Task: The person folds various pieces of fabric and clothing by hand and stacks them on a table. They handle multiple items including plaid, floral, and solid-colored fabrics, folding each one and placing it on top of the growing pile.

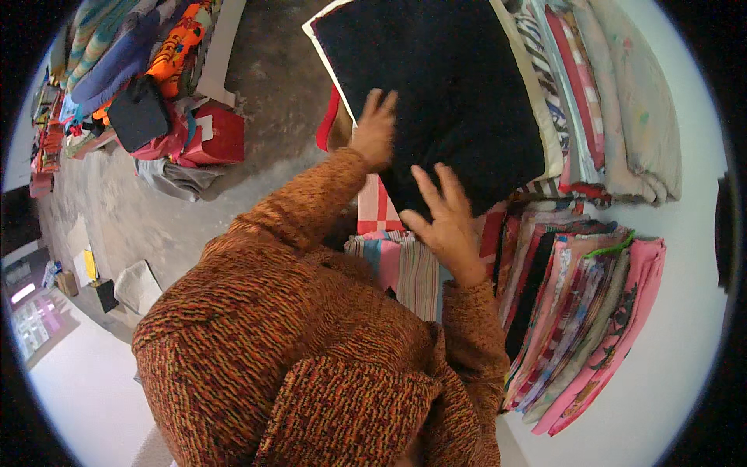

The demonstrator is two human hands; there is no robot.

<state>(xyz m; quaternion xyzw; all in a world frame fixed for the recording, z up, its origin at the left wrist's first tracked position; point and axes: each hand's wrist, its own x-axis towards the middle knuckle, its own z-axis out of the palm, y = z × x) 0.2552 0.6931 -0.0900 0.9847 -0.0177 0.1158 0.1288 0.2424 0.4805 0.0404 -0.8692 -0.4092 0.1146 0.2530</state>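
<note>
A black folded cloth (443,86) with a cream border lies flat in front of me. My left hand (377,132) rests at its left edge with fingers stretched out, slightly blurred. At the near edge, my right hand (445,222) has its fingers spread over the black surface. Neither hand grips anything. Below the black cloth, a red and white checked cloth (379,206) shows between my arms. Nearer to me is a striped cloth (416,276), partly covered by my right hand and sleeve.
Folded fabrics (572,311) are stacked along the white wall at the right, with more folded cloths (622,101) farther back. At the far left, a pile of colourful textiles (148,47) sits near a red box (218,134) and a black pouch (138,114) on the concrete floor.
</note>
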